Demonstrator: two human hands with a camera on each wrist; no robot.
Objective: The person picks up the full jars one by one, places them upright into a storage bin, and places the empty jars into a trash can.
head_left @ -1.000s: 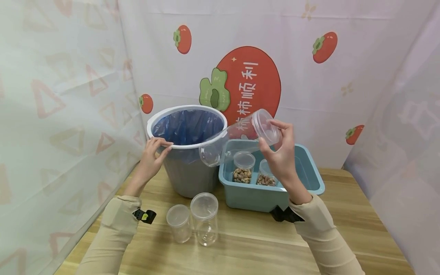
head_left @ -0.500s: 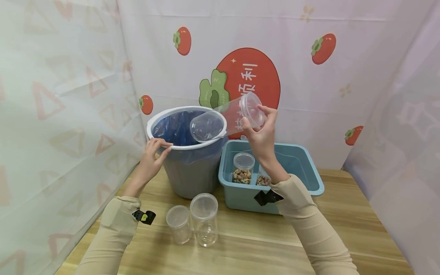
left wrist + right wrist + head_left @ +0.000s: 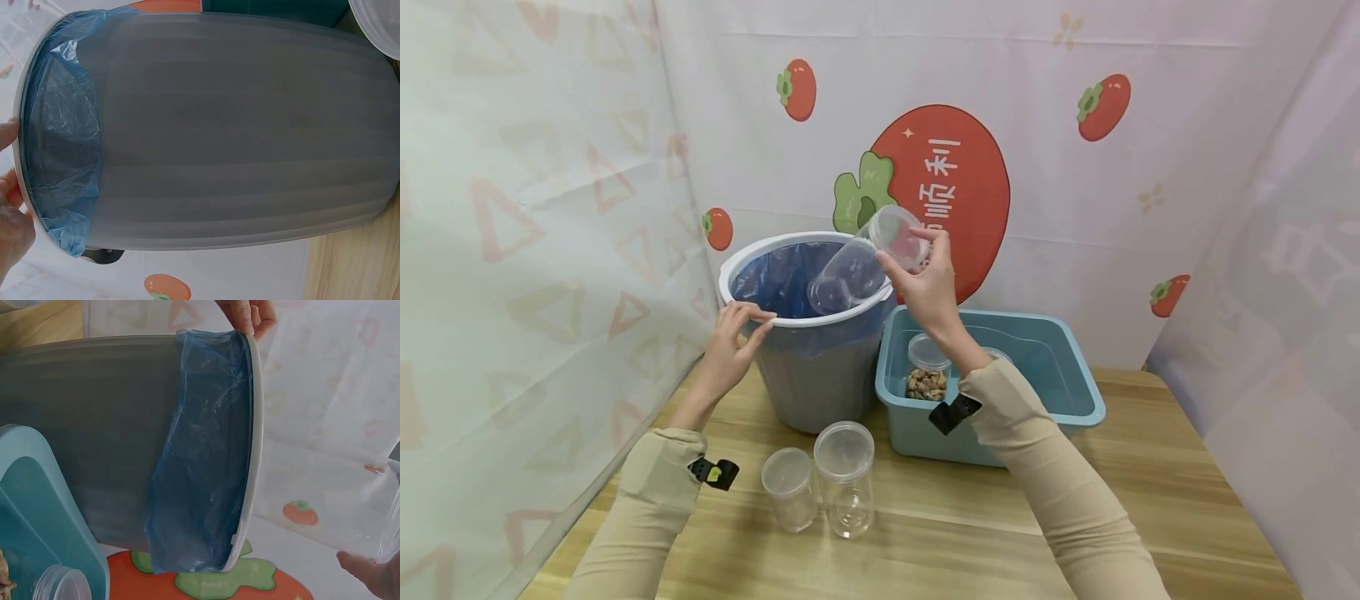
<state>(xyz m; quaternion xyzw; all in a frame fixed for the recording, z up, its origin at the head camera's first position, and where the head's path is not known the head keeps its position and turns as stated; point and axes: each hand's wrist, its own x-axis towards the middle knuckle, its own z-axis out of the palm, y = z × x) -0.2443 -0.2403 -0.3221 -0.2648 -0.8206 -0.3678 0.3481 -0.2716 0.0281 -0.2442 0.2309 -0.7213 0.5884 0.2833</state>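
Observation:
Tilted over the mouth of a grey trash bin [image 3: 820, 387], a tall clear plastic jar [image 3: 853, 267] points its base down and left into the opening. My right hand [image 3: 931, 287] grips it around the lidded end, thumb on one side and fingers on the other. Nothing shows inside this jar. At the bin's front left, my left hand [image 3: 732, 340] pinches the white rim [image 3: 812, 320]. A blue bag [image 3: 775, 275] lines the bin and folds over its outside. In the right wrist view the jar [image 3: 331, 506] reaches past the rim, with my thumb against it.
Two lidded clear jars, a shorter one [image 3: 792, 492] and a taller one [image 3: 850, 492], stand on the wooden table before the bin. A teal tub [image 3: 936, 433] beside the bin holds a jar of nuts [image 3: 927, 379]; another jar [image 3: 997, 356] there is mostly behind my right forearm.
My right hand has carried the clear jar left and up from above the tub to the bin, lowering its base into the mouth. My left hand stays at the rim.

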